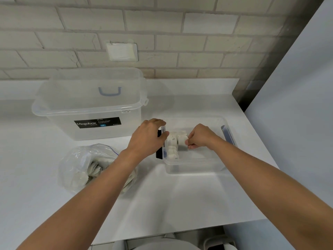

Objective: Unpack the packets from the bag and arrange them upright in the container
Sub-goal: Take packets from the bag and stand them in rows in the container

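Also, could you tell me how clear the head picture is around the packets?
Head view: wide-angle distortion bows the brick wall and countertop edge; light is soft, shadows faint; glare streaks the bag; the packets in the container look soft, print unreadable.

Bag point(77, 163) partly behind left forearm point(111, 169)

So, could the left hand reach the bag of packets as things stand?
Probably yes. The bag lies on the counter right beneath the left forearm, with nothing between them; the left hand only has to let go of the container rim first.
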Motion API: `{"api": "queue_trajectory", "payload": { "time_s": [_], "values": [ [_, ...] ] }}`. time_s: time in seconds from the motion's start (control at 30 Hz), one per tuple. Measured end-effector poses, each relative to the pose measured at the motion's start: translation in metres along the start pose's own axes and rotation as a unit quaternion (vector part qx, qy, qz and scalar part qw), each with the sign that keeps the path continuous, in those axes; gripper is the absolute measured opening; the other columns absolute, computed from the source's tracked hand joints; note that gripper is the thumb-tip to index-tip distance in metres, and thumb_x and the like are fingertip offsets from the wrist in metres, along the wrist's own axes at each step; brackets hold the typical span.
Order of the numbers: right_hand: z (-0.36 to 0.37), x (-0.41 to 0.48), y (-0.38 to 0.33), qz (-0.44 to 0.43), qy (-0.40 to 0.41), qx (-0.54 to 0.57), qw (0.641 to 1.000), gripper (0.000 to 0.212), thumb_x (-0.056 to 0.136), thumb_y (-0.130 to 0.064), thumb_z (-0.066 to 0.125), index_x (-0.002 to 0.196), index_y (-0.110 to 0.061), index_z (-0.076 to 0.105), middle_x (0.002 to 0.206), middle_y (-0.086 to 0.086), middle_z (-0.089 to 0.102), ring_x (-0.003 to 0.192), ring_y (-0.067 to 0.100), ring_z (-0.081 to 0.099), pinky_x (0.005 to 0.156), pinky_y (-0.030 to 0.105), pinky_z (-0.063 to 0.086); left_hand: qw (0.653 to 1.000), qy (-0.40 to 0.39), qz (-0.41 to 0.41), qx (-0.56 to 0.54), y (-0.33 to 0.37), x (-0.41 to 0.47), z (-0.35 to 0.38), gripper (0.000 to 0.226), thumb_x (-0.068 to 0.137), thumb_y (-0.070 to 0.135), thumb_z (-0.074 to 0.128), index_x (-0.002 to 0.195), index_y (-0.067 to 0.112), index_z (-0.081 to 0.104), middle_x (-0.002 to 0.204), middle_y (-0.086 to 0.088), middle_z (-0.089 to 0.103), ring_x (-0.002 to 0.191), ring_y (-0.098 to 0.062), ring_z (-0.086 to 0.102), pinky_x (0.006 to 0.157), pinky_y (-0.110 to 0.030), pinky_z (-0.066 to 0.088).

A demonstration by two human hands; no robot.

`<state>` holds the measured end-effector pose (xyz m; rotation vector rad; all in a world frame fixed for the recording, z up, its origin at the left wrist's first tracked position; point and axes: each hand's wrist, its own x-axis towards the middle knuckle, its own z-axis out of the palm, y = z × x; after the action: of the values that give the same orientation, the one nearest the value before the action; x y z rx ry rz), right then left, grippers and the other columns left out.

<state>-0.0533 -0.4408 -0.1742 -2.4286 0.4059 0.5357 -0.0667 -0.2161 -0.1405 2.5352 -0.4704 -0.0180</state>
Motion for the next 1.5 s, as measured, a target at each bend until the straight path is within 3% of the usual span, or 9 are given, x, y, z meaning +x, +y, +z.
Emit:
{"api": "queue_trajectory", "payload": {
  "time_s": [0.27,0.47,0.7,0.83,0.93,1.07,1.17,1.27,1.5],
  "values": [
    [-0.023,-0.044,-0.004,-0.023,0.066,0.007,0.998,0.010,0.085,-0.021,0.081,0.087,-0.012,0.081,0.084,0.001,0.079,0.073,0.009,0.076,0.089,0.034,0.059,0.999,0.001,0.034,-0.027,-0.005,-0.014,-0.024,0.035,0.096,0.039,0.062,0.129,0.027,0.065,0.129,0.009,0.063,0.119,-0.018,0.057,0.096,-0.040,0.051],
    [-0.011,-0.133,-0.054,-0.144,0.160,0.101,0.971,0.015,0.086,-0.031,0.079,0.100,-0.025,0.078,0.084,-0.011,0.076,0.074,0.002,0.073,0.079,0.021,0.058,0.991,0.089,0.018,-0.095,-0.030,-0.068,-0.080,0.028,0.092,0.030,0.071,0.120,0.030,0.070,0.103,0.016,0.070,0.089,-0.003,0.063,0.075,-0.017,0.048],
    [0.083,-0.184,-0.142,-0.287,0.109,0.190,0.932,0.015,0.088,-0.018,0.076,0.102,-0.022,0.079,0.087,-0.014,0.076,0.083,0.001,0.070,0.074,0.011,0.053,0.993,0.081,-0.041,-0.078,-0.110,-0.133,-0.113,0.020,0.088,0.017,0.073,0.105,0.028,0.074,0.088,0.014,0.071,0.084,-0.005,0.066,0.073,-0.021,0.053],
    [0.139,-0.170,-0.177,-0.328,0.033,-0.006,0.944,0.020,0.094,-0.013,0.061,0.101,-0.023,0.077,0.086,-0.008,0.073,0.081,0.012,0.064,0.072,0.023,0.049,0.998,-0.050,0.016,0.019,-0.151,-0.141,-0.104,0.016,0.090,0.015,0.071,0.096,0.027,0.078,0.091,0.013,0.069,0.080,-0.007,0.064,0.073,-0.029,0.053],
    [0.165,-0.153,-0.194,-0.280,0.014,-0.224,0.933,0.012,0.092,-0.010,0.054,0.092,-0.019,0.062,0.076,-0.001,0.048,0.081,0.028,0.055,0.065,0.030,0.034,0.980,-0.172,0.010,0.098,-0.167,-0.136,-0.094,0.013,0.090,0.026,0.068,0.092,0.034,0.077,0.092,0.013,0.070,0.084,-0.016,0.066,0.074,-0.039,0.056],
    [0.186,-0.140,-0.207,-0.203,-0.007,-0.288,0.936,0.008,0.091,-0.003,0.055,0.089,-0.010,0.057,0.089,0.010,0.052,0.084,0.034,0.055,0.068,0.033,0.036,0.949,-0.271,-0.009,0.162,-0.172,-0.133,-0.087,0.019,0.085,0.040,0.073,0.100,0.030,0.077,0.107,0.006,0.069,0.099,-0.022,0.065,0.084,-0.039,0.055],
    [0.198,-0.127,-0.201,-0.176,-0.019,-0.291,0.940,0.024,0.089,-0.005,0.056,0.069,-0.012,0.046,0.069,0.002,0.039,0.077,0.031,0.049,0.062,0.031,0.036,0.947,-0.266,0.001,0.178,-0.173,-0.136,-0.083,0.027,0.086,0.046,0.072,0.098,0.022,0.073,0.104,0.004,0.062,0.095,-0.022,0.063,0.078,-0.034,0.053],
    [0.201,-0.121,-0.199,-0.179,-0.026,-0.282,0.942,0.009,0.084,-0.013,0.060,0.077,-0.011,0.065,0.067,0.003,0.049,0.072,0.027,0.052,0.049,0.026,0.031,0.957,-0.220,0.003,0.190,-0.174,-0.141,-0.081,0.028,0.092,0.047,0.065,0.102,0.021,0.071,0.108,0.003,0.064,0.085,-0.018,0.055,0.069,-0.031,0.045],
    [0.209,-0.120,-0.190,-0.216,-0.007,-0.262,0.941,0.023,0.081,-0.011,0.060,0.087,-0.024,0.077,0.087,0.003,0.069,0.084,0.029,0.063,0.064,0.031,0.047,0.970,-0.181,-0.014,0.159,-0.183,-0.149,-0.080,0.021,0.094,0.038,0.060,0.100,0.020,0.068,0.098,0.005,0.059,0.087,-0.023,0.057,0.070,-0.029,0.041]
  ]
}}
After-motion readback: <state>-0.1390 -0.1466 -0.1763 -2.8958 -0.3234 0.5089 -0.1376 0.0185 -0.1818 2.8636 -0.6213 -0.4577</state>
